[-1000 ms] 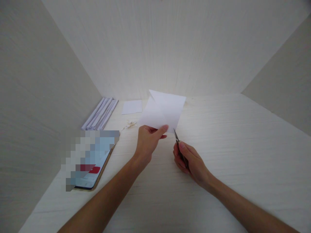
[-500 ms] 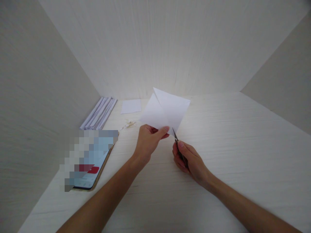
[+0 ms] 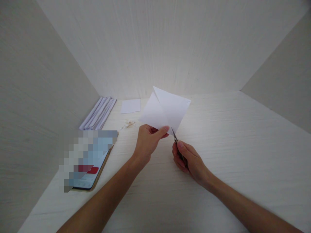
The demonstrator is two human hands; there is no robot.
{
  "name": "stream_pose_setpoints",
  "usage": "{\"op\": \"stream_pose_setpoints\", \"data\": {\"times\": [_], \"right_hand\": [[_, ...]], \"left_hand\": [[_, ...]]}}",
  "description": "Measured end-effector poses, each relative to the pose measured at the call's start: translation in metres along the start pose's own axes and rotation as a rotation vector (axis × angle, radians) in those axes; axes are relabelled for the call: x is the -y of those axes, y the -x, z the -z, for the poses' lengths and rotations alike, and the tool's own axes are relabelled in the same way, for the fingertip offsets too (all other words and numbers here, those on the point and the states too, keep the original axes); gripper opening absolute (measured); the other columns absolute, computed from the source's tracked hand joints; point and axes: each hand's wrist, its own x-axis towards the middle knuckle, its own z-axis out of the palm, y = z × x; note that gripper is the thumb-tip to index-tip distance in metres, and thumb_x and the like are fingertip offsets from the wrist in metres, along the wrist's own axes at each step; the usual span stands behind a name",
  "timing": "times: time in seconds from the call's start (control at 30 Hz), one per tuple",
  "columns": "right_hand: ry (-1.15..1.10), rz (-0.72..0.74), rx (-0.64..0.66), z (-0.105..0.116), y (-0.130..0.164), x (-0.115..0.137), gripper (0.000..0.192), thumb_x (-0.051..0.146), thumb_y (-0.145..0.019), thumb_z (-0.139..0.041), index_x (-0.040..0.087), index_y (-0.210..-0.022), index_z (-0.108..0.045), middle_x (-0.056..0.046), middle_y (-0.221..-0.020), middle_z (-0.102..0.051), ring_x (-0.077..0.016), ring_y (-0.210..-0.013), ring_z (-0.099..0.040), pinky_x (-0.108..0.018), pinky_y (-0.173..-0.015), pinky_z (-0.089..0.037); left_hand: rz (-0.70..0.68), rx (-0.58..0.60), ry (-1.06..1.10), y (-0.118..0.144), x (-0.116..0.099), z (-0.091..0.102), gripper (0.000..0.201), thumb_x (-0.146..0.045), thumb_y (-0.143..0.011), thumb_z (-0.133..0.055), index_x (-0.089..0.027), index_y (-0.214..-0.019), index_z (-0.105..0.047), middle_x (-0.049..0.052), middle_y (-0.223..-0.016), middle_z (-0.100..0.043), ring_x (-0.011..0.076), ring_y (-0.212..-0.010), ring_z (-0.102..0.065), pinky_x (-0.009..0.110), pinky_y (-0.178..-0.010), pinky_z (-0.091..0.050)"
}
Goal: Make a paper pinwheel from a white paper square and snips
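1. Folded white paper sheet (image 3: pixel 170 110), 4-cornered with a diagonal fold, is held over the pale wood-grain table (image 3: pixel 230 149), and serves as landmark below.
2. Farthest left of the paper, toward the person, lies a flat phone (image 3: pixel 97 166) in a tan-edged case. A pixelated patch hides much of it; a red button shows on its light-blue screen.
3. Left of the paper, beyond the phone, a bundle of long, narrow, folded white paper strips (image 3: pixel 98 113) lies with its near end just beside the phone.
4. Between that bundle and the paper, toward the back wall (image 3: pixel 155 48), a small flat white paper rectangle (image 3: pixel 130 106) lies on the table.
5. Small pale scraps (image 3: pixel 128 124) lie left of the paper, just nearer the person than the rectangle.
6. At the paper's near edge, the left hand (image 3: pixel 147 140) pinches it, thumb on top and fingers beneath, with only the sheet between.
7. Right of the left hand, a slim hand tool (image 3: pixel 175 138) with a dark handle points its metal tip over the paper's near corner; contact there cannot be told.
8. Nearer the person than that corner, the right hand (image 3: pixel 190 158) wraps closely around the tool's handle, thumb along the top.
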Motion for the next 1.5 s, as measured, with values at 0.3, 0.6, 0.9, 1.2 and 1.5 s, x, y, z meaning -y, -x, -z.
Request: {"op": "stream_pose_setpoints", "data": {"times": [0.3, 0.6, 0.9, 1.2, 1.5], "right_hand": [[0.008, -0.003, -0.004, 0.0005, 0.0005, 0.0007, 0.036, 0.047, -0.082, -0.038, 0.017, -0.061, -0.042, 0.009, -0.036, -0.031, -0.0037, -0.030, -0.023, -0.017, -0.030, -0.015], [0.027, 0.003, -0.005, 0.0006, 0.0005, 0.0000, 0.037, 0.048, -0.081, -0.038, 0.018, -0.060, -0.041, 0.009, -0.037, -0.030, -0.0040, -0.031, -0.022, -0.018, -0.030, -0.015], [-0.001, -0.009, -0.001, 0.0010, 0.0002, -0.0008, 0.039, 0.050, -0.080, -0.039, 0.018, -0.056, -0.037, 0.009, -0.037, -0.028, -0.0035, -0.031, -0.019, -0.018, -0.029, -0.014], [-0.013, -0.034, -0.016, -0.0002, 0.0005, 0.0002, 0.039, 0.049, -0.080, -0.040, 0.018, -0.055, -0.036, 0.009, -0.038, -0.027, -0.0030, -0.031, -0.019, -0.017, -0.029, -0.013], [-0.017, -0.031, -0.031, 0.0001, -0.0006, 0.0004, 0.039, 0.049, -0.078, -0.042, 0.018, -0.055, -0.036, 0.010, -0.037, -0.027, -0.0027, -0.030, -0.019, -0.017, -0.028, -0.013]], "left_hand": [[-0.013, 0.013, -0.004, -0.0007, 0.0019, 0.0006, 0.019, -0.026, -0.054, -0.068, -0.012, -0.067, -0.066, 0.004, -0.071, -0.068, 0.0151, -0.066, -0.062, 0.029, -0.067, -0.052], [-0.006, 0.015, 0.005, -0.0004, 0.0014, 0.0003, 0.018, -0.026, -0.054, -0.069, -0.013, -0.067, -0.066, 0.002, -0.070, -0.068, 0.0141, -0.065, -0.062, 0.026, -0.065, -0.051], [-0.002, 0.035, 0.001, -0.0009, 0.0035, 0.0012, 0.018, -0.026, -0.056, -0.068, -0.012, -0.067, -0.066, 0.002, -0.070, -0.068, 0.0126, -0.064, -0.061, 0.026, -0.066, -0.051], [0.012, 0.039, 0.006, -0.0009, 0.0032, 0.0014, 0.020, -0.026, -0.055, -0.068, -0.012, -0.068, -0.066, 0.003, -0.071, -0.068, 0.0136, -0.065, -0.062, 0.027, -0.067, -0.051], [0.010, 0.042, 0.026, -0.0015, 0.0047, 0.0019, 0.020, -0.026, -0.053, -0.070, -0.012, -0.066, -0.066, 0.003, -0.069, -0.067, 0.0133, -0.063, -0.061, 0.028, -0.066, -0.052]]}}
